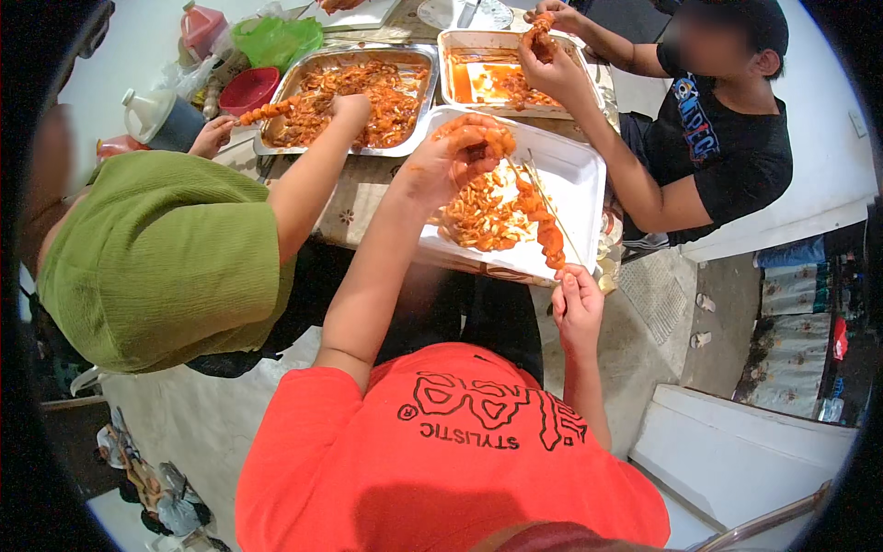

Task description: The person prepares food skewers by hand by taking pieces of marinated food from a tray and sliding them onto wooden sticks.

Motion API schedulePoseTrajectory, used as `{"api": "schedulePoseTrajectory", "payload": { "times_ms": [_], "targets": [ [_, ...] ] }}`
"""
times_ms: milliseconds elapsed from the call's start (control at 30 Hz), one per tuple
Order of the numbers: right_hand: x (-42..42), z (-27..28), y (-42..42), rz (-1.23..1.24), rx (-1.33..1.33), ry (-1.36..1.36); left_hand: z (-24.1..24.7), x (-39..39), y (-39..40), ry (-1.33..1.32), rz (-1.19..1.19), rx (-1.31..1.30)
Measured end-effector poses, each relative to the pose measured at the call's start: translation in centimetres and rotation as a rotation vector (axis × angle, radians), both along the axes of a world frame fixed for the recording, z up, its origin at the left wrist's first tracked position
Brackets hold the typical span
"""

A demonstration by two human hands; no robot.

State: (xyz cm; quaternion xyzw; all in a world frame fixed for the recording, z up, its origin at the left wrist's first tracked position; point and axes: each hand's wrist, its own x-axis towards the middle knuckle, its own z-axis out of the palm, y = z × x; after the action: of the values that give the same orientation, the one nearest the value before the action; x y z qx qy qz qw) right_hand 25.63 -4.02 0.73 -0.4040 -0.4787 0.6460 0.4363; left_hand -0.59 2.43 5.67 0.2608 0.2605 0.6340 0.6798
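My right hand (579, 307) grips the lower end of a thin skewer threaded with orange-coated meat pieces (541, 217), slanting over a white plastic tray (583, 169). A second thin stick (556, 215) runs beside it, apparently in the same grip. Over the tray's far left side is my left hand (465, 152), its fingers curled and smeared with orange sauce, close to the skewer's upper end. Whether it holds a piece is hidden by the sauce and fingers. Below it, a pile of sauced strips (479, 221) lies in the tray.
At left, a co-worker in green (165, 255) reaches into a metal tray (431, 90) of sauced meat, holding a loaded skewer (269, 110). Opposite right, a person in black (741, 152) handles meat over another white tray (445, 79). A red bowl (250, 91) and jug (162, 124) stand behind.
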Motion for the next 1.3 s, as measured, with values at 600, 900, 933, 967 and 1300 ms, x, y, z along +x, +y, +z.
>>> {"api": "schedulePoseTrajectory", "payload": {
  "times_ms": [600, 900, 933, 967, 1300],
  "targets": [
    [-3.2, -1.3, -0.9, -0.009, 0.157, -0.171, -0.5, 3.6, 1.2, 0.110, 0.539, 0.011],
    [-4.8, -1.8, -1.4, 0.017, 0.236, -0.226, -1.5, 4.9, 2.2, -0.151, 0.645, 0.033],
    [-4.9, -1.9, -1.3, 0.020, 0.240, -0.224, -1.5, 5.0, 2.2, -0.172, 0.645, 0.043],
    [-5.0, -1.9, -1.3, 0.016, 0.248, -0.231, -1.4, 5.1, 2.2, -0.171, 0.651, 0.022],
    [-5.3, -1.9, -0.9, 0.008, 0.247, -0.246, -0.4, 5.2, 2.1, -0.138, 0.634, -0.025]
  ]
}}
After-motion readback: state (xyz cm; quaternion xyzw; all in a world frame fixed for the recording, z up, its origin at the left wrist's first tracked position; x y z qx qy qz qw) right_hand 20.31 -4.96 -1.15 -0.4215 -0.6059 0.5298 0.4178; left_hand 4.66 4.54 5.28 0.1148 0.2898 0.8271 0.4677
